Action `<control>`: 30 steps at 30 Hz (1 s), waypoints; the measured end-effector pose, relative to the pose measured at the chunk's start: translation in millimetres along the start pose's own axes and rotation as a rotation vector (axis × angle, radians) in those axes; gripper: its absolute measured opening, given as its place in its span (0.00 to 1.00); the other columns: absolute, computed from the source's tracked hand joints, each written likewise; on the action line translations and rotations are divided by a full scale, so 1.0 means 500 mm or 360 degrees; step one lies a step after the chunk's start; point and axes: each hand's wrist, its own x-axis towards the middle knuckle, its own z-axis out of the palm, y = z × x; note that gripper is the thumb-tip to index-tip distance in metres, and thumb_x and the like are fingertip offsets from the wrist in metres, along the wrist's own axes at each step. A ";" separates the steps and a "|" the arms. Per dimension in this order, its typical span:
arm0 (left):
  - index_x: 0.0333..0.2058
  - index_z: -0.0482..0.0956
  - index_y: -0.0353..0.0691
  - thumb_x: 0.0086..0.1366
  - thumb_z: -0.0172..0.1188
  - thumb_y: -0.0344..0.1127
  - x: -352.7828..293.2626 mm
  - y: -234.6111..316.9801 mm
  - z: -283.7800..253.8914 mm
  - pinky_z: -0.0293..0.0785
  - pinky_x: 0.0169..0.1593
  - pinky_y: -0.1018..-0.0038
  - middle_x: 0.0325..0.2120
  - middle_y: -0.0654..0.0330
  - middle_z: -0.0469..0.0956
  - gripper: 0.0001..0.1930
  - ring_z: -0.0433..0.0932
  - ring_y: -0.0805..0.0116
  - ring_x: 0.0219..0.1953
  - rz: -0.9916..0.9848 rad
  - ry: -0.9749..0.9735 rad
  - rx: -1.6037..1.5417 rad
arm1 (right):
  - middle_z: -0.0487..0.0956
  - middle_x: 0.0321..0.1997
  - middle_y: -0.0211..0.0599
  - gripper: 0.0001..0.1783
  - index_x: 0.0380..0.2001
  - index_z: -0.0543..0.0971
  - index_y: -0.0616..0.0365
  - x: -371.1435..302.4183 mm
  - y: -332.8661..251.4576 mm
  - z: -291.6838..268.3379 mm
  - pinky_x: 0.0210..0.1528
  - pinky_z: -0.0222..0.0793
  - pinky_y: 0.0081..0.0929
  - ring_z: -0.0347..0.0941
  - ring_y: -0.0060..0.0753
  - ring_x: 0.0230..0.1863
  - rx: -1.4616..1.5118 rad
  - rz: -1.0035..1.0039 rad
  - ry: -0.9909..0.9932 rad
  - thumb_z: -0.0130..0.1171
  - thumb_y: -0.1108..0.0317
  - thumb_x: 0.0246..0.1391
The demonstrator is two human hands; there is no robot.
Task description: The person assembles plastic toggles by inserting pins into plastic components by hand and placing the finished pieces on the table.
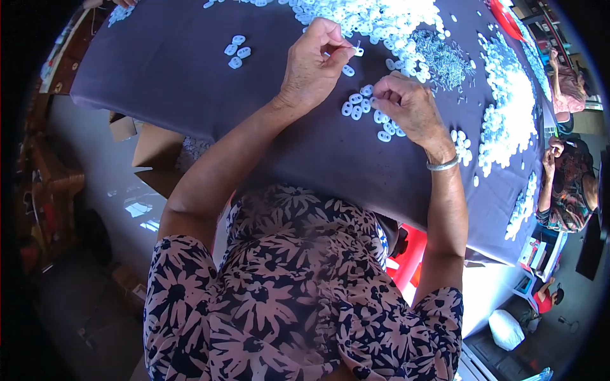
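Observation:
My left hand point(316, 63) is raised over the dark cloth with thumb and forefinger pinched on a small white oval plastic piece point(359, 52). A thin metal pin seems to stick up from that piece. To its right, my right hand point(410, 105) has its fingertips drawn together; whatever they hold is too small to make out. Just under and beside those fingertips lies a loose cluster of white two-holed oval pieces point(356, 110). Beyond the right hand spreads a heap of small metal pins point(443, 60). A large pile of white ovals point(375, 22) lies ahead of both hands.
A dark cloth point(254, 95) covers the table. Several ovals point(236, 52) sit apart at the left, and another long pile point(508, 114) runs down the right. A red basin point(506, 20) is at the far right. Other people point(569, 184) sit along that side. Cardboard boxes point(157, 147) stand below left.

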 end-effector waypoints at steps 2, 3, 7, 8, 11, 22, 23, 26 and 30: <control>0.35 0.65 0.40 0.57 0.58 0.22 0.000 0.002 0.001 0.72 0.32 0.79 0.27 0.62 0.76 0.11 0.77 0.77 0.29 0.0010 0.0018 -0.0048 | 0.73 0.24 0.29 0.07 0.29 0.77 0.61 -0.004 0.001 0.006 0.26 0.66 0.20 0.69 0.20 0.23 -0.0133 -0.0245 0.0022 0.63 0.79 0.44; 0.34 0.65 0.40 0.57 0.58 0.21 -0.003 0.007 0.000 0.72 0.32 0.79 0.26 0.62 0.75 0.11 0.77 0.76 0.29 -0.0021 0.0010 -0.0049 | 0.74 0.25 0.31 0.08 0.30 0.76 0.61 -0.006 -0.004 0.006 0.27 0.69 0.22 0.71 0.24 0.24 -0.0176 -0.0312 -0.0007 0.62 0.80 0.44; 0.34 0.64 0.39 0.57 0.58 0.21 -0.006 0.008 0.001 0.72 0.32 0.79 0.25 0.62 0.75 0.11 0.76 0.77 0.28 -0.0025 0.0004 -0.0034 | 0.73 0.25 0.29 0.10 0.31 0.75 0.61 -0.012 -0.012 0.002 0.27 0.69 0.21 0.71 0.22 0.25 -0.0083 -0.0204 -0.0121 0.63 0.79 0.43; 0.34 0.64 0.39 0.57 0.58 0.21 -0.007 0.009 0.002 0.72 0.32 0.79 0.25 0.61 0.75 0.11 0.76 0.77 0.28 -0.0049 -0.0019 -0.0019 | 0.73 0.25 0.29 0.10 0.31 0.75 0.61 -0.013 -0.013 0.001 0.27 0.69 0.21 0.71 0.22 0.25 -0.0092 -0.0214 -0.0120 0.63 0.79 0.43; 0.34 0.65 0.38 0.57 0.58 0.20 -0.011 0.006 0.007 0.72 0.33 0.80 0.26 0.61 0.74 0.11 0.75 0.78 0.29 -0.0067 -0.0034 -0.0092 | 0.74 0.24 0.23 0.08 0.31 0.76 0.61 -0.012 0.000 -0.001 0.29 0.67 0.18 0.69 0.13 0.28 0.0188 0.0068 -0.0092 0.64 0.79 0.45; 0.34 0.64 0.38 0.57 0.58 0.21 -0.020 0.011 0.021 0.72 0.33 0.80 0.26 0.64 0.71 0.11 0.73 0.80 0.29 -0.0072 -0.0329 -0.0152 | 0.76 0.31 0.20 0.04 0.34 0.80 0.60 0.036 -0.007 -0.011 0.36 0.62 0.11 0.66 0.11 0.33 0.0827 0.0094 0.0568 0.58 0.74 0.55; 0.34 0.64 0.38 0.57 0.58 0.21 -0.021 0.011 0.025 0.72 0.33 0.80 0.26 0.64 0.71 0.11 0.73 0.80 0.29 -0.0073 -0.0329 -0.0154 | 0.76 0.32 0.21 0.05 0.35 0.80 0.60 0.038 -0.003 -0.010 0.35 0.62 0.11 0.66 0.11 0.32 0.0805 0.0089 0.0561 0.58 0.74 0.54; 0.34 0.63 0.38 0.57 0.57 0.21 -0.024 0.018 0.030 0.72 0.32 0.79 0.25 0.63 0.72 0.11 0.74 0.79 0.29 -0.0026 -0.0382 -0.0203 | 0.76 0.32 0.21 0.05 0.35 0.80 0.60 0.034 -0.006 -0.007 0.35 0.63 0.11 0.67 0.11 0.32 0.0810 0.0064 0.0546 0.59 0.74 0.54; 0.35 0.63 0.38 0.57 0.57 0.21 -0.026 0.033 0.028 0.73 0.32 0.79 0.25 0.61 0.74 0.12 0.76 0.77 0.29 -0.0115 -0.0439 -0.0122 | 0.76 0.32 0.21 0.05 0.35 0.80 0.60 0.033 -0.009 -0.011 0.35 0.63 0.11 0.67 0.11 0.32 0.0802 0.0045 0.0495 0.59 0.75 0.54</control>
